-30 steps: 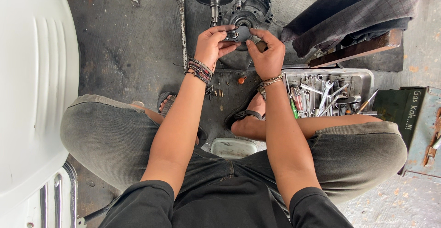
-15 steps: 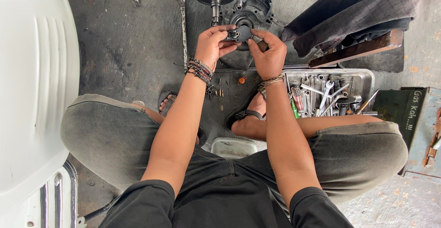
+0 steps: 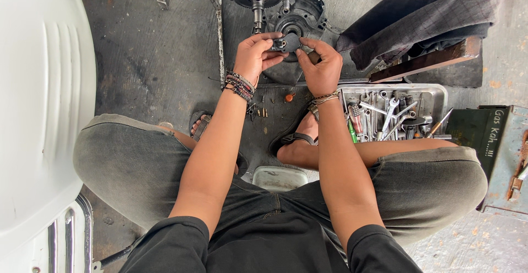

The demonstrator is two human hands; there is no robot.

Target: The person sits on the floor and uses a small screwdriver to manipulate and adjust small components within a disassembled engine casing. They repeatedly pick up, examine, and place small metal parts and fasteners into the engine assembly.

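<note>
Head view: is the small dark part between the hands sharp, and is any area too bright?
Head view: the small dark part between left hand and right hand is fairly sharp; the white curved panel is overexposed, and the concrete floor looks pale.

We see soft, even daylight across the frame, with no hard shadows. The white panel (image 3: 38, 113) along the left edge is nearly blown out. Small glints show on the metal tool tray (image 3: 434, 94) at right. Focus is sharp at centre; the edges bend slightly from the wide lens. Dim under the knees.
</note>
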